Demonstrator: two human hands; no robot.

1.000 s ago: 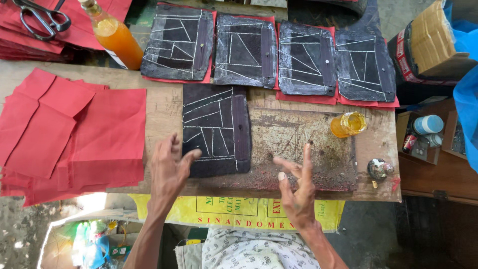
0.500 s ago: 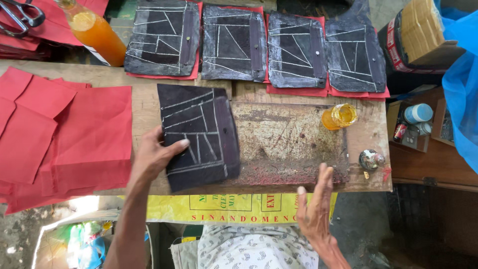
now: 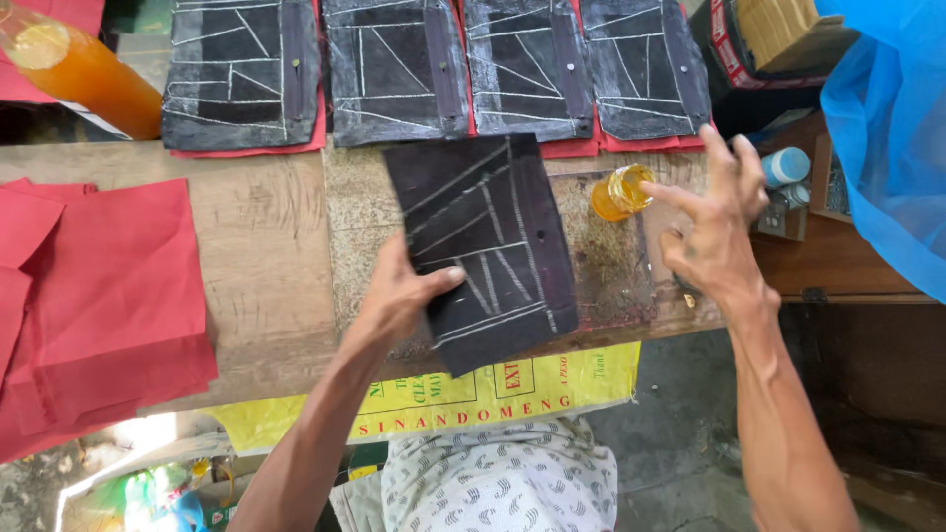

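My left hand point(image 3: 402, 293) grips the lower left edge of a black fabric panel point(image 3: 488, 246) marked with white chalk lines, lifted and tilted above the wooden workbench point(image 3: 261, 266). My right hand point(image 3: 717, 232) hovers open with spread fingers, its fingertips next to a small jar of yellow liquid point(image 3: 621, 191) on the bench. It holds nothing. Several similar black chalk-lined panels point(image 3: 399, 64) on red backing lie in a row along the far edge.
A stack of red fabric pieces point(image 3: 94, 296) covers the left of the bench. An orange liquid bottle point(image 3: 84, 69) lies at far left. Blue plastic sheet point(image 3: 882, 128) hangs at right, above a small blue-capped container point(image 3: 788, 166). A stained glue patch point(image 3: 606, 266) marks the bench.
My left hand took hold of the black panel, lifted and turned it to the right. My right hand rose from the bench's near edge to beside the yellow jar.
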